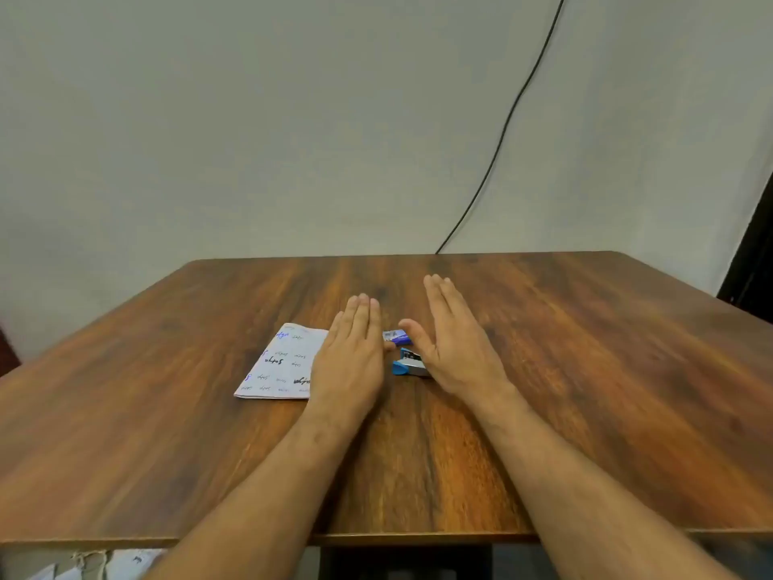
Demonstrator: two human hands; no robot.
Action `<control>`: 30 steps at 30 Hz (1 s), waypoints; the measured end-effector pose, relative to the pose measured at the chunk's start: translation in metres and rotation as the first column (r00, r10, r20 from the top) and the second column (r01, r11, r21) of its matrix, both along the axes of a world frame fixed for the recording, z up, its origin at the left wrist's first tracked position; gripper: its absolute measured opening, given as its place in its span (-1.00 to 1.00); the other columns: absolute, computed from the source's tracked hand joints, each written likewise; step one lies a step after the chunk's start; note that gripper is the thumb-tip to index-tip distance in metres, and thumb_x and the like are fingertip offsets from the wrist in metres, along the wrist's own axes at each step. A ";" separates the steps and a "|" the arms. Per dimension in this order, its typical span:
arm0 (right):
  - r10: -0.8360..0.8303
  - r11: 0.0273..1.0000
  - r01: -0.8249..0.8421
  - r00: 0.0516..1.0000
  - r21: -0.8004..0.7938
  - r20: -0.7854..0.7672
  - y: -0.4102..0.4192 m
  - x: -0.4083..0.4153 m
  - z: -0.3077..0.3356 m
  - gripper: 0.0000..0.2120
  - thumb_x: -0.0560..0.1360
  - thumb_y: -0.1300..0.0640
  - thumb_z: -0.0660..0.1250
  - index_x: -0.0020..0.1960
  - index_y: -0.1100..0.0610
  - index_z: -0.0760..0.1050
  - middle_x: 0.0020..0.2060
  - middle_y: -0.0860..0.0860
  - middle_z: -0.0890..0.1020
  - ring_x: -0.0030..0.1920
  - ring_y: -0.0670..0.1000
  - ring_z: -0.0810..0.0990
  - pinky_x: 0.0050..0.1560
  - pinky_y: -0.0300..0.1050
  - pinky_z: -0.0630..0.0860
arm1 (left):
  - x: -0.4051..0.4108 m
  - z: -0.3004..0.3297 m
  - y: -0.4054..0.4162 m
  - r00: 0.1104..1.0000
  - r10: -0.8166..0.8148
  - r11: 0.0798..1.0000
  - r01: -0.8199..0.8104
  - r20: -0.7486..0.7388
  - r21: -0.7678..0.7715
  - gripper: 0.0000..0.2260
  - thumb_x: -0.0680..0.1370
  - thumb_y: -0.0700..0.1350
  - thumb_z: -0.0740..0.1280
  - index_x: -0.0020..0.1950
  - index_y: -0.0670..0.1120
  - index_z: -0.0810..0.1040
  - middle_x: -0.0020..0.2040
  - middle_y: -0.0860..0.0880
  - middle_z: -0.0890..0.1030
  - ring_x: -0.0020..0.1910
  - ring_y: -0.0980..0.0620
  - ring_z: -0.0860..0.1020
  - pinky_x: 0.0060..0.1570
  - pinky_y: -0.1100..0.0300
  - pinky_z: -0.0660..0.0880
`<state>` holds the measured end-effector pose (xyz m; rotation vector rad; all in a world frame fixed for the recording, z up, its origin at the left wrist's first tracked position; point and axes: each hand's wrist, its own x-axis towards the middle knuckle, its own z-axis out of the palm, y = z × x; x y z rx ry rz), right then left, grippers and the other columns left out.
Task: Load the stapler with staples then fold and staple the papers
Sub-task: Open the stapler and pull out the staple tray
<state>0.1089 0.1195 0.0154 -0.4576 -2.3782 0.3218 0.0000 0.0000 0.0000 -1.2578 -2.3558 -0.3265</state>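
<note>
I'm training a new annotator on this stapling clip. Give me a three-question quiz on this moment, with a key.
1. True or false: the right hand is gripping the stapler.
2. Which item lies partly under the left hand?
A. the papers
B. the staple box
C. the black cable
3. Fill in: the staple box lies ____ the stapler, toward the wall.

Key
1. False: both hands are open and flat, and the right one only partly covers the stapler on the table.
2. A
3. beyond
</note>
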 end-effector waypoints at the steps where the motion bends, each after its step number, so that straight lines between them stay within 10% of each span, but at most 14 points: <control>1: -0.002 1.000 0.002 1.000 -0.014 -0.023 0.001 -0.001 -0.003 -0.29 0.64 -0.21 0.09 0.64 0.16 0.03 0.63 0.05 0.12 0.63 -0.02 0.02 0.48 -0.32 -0.14 | -0.001 -0.002 -0.001 1.000 0.004 1.000 -0.004 0.004 -0.013 -0.46 0.72 0.01 -0.05 0.63 -0.19 -0.11 0.65 -0.15 -0.08 0.64 -0.06 -0.13 0.57 0.11 -0.17; 9: 0.003 1.000 -0.003 1.000 -0.014 -0.004 0.012 0.000 -0.027 -0.74 0.58 0.02 0.30 0.18 0.07 0.66 0.02 -0.03 0.69 0.06 -0.03 0.46 0.06 -0.25 0.33 | -0.008 -0.012 -0.003 0.995 -0.081 0.995 0.078 0.057 0.059 -0.59 0.68 -0.17 0.09 0.55 -0.08 0.30 0.54 -0.04 0.37 0.55 0.04 0.27 0.44 0.20 0.23; 21: 0.087 0.988 -0.068 0.987 -0.142 0.134 0.013 -0.003 -0.028 -0.63 0.43 0.22 0.43 0.22 0.04 0.62 0.11 -0.02 0.71 0.14 0.03 0.61 0.23 -0.05 0.50 | -0.013 -0.017 0.003 0.987 -0.114 0.990 0.103 0.114 0.096 -0.57 0.59 -0.25 0.16 0.44 -0.01 0.48 0.37 -0.05 0.56 0.40 -0.04 0.46 0.26 0.04 0.44; 30: 0.178 0.846 -0.218 0.976 -0.487 -0.126 0.022 0.007 -0.021 -0.77 0.53 0.34 0.37 0.01 0.05 0.69 -0.08 0.00 0.73 -0.08 -0.08 0.67 0.05 -0.17 0.55 | -0.009 -0.011 -0.007 0.855 -0.448 0.871 0.352 0.261 0.343 -0.68 0.60 -0.08 0.34 0.36 0.01 0.54 0.23 0.04 0.62 0.19 0.07 0.56 0.25 0.14 0.46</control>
